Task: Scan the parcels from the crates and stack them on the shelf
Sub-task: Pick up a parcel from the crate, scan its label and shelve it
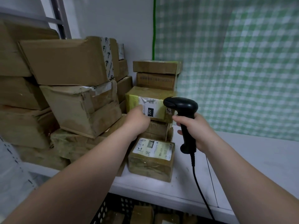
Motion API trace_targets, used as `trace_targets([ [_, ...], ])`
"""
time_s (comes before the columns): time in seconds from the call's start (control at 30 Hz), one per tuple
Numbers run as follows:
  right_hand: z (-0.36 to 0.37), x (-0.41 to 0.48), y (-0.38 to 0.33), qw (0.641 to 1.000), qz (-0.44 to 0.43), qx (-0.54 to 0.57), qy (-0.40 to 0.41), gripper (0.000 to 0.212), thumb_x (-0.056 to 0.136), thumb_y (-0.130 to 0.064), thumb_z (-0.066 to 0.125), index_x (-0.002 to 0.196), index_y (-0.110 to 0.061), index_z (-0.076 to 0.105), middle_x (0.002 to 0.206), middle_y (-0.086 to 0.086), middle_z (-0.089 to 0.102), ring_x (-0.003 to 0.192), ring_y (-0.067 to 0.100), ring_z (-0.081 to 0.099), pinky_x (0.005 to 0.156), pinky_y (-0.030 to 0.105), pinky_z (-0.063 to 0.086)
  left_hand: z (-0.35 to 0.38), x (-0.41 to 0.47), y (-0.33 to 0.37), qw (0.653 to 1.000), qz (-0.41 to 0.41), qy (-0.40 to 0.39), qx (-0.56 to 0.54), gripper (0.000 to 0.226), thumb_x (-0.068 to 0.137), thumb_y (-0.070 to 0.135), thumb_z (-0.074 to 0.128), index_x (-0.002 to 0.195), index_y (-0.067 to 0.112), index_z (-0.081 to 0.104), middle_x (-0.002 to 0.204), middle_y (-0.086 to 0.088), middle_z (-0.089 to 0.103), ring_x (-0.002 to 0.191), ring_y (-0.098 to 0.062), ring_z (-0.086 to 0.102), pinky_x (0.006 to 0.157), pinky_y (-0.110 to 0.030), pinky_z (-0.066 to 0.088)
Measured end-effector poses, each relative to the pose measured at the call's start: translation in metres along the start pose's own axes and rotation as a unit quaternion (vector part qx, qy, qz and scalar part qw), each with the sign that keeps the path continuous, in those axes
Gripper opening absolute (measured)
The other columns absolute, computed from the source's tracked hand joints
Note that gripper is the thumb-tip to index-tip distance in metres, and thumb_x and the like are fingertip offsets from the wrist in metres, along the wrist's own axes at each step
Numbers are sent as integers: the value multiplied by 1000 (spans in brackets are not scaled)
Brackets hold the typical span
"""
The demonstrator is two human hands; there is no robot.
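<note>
The 220 parcel, a brown taped box with a white label printed "220", sits on top of a short pile at the back of the white shelf, and every place below is told from it; the left hand holds its near left corner, thumb up against the label face, the other fingers hidden behind the back of the hand, so how far they wrap round cannot be told; just right of the parcel, the right hand is curled tightly round the grip of a black barcode scanner, whose head is level with the label and very near the parcel's right end; the scanner's cable hangs down from the grip, below and to the right of the parcel; directly under the parcel lies a flattened brown box, and in front of that, nearer the shelf edge, a small labelled parcel; behind and above the parcel two more flat boxes are stacked; to its left stands a heap of large cardboard cartons, some dented; far below it, under the shelf edge, a black lattice crate holds more brown parcels; to its right and behind hangs a green checked curtain.
</note>
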State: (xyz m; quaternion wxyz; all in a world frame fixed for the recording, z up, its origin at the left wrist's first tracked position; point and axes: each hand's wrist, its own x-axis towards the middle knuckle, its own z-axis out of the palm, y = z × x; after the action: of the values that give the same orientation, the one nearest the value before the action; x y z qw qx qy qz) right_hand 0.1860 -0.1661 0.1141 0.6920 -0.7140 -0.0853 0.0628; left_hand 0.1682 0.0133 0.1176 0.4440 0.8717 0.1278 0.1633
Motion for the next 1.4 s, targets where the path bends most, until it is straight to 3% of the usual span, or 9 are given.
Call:
trace_targets([
  [0.2,-14,-51,22,999,10,-31,16,28,82,-18,73,107,-12,65,103,8,70,98,25,68,82,36,57,-4,-56,-10,998,33,-36,-25,40,91,10,58,130,20,59,117,1,63,103,-16,60,93,-34,52],
  [0.37,-24,-113,45,998,9,-54,7,14,83,-12,71,96,-15,70,96,5,73,90,24,70,74,32,55,0,-104,-45,994,6,-99,-40,24,93,14,56,113,19,68,84,3,65,68,-18,60,58,-28,53],
  [0.5,-36,-156,72,993,18,-112,-27,8,80,-17,75,88,-15,74,90,10,74,84,30,69,78,43,54,7,-138,-76,985,-32,-167,-17,23,93,13,55,113,19,66,87,3,65,75,-11,63,70,-29,55],
  [0.6,-43,-179,94,984,39,-160,-72,13,76,-27,79,86,-20,75,83,0,75,81,15,69,77,36,53,19,-159,-99,980,-46,-190,40,25,92,12,56,114,17,66,80,7,59,73,-10,58,68,-26,52],
  [0.73,-45,-201,124,962,82,-224,-135,22,75,-23,79,95,-30,70,92,-11,72,91,-1,63,81,19,47,35,-190,-128,956,-65,-253,130,31,92,17,57,122,17,64,106,2,61,99,-15,57,84,-26,47],
  [0.9,-47,-201,168,928,120,-299,-188,29,77,-23,78,92,-39,61,102,-11,66,102,9,59,81,17,43,67,-227,-164,911,-114,-329,223,34,95,21,55,125,8,61,127,-10,61,117,-26,56,95,-32,46],
  [1.1,-60,-184,198,904,157,-347,-192,32,80,-26,75,109,-23,63,104,3,68,96,16,62,81,25,48,112,-256,-197,899,-165,-351,203,34,94,24,57,127,14,59,124,-5,60,112,-20,56,87,-29,47],
  [1.23,-69,-169,202,886,149,-391,-201,28,81,-30,74,101,-24,56,86,-11,55,83,7,54,59,13,40,150,-260,-202,906,-119,-344,214,33,95,18,54,127,12,59,126,-5,61,114,-21,57,89,-27,46],
  [1.4,-79,-158,204,874,134,-419,-208,27,80,-31,73,100,-21,59,91,-6,57,92,13,56,64,19,43,205,-266,-208,892,-60,-385,230,46,90,22,55,136,16,49,133,-9,53,120,-28,52,89,-27,41],
])
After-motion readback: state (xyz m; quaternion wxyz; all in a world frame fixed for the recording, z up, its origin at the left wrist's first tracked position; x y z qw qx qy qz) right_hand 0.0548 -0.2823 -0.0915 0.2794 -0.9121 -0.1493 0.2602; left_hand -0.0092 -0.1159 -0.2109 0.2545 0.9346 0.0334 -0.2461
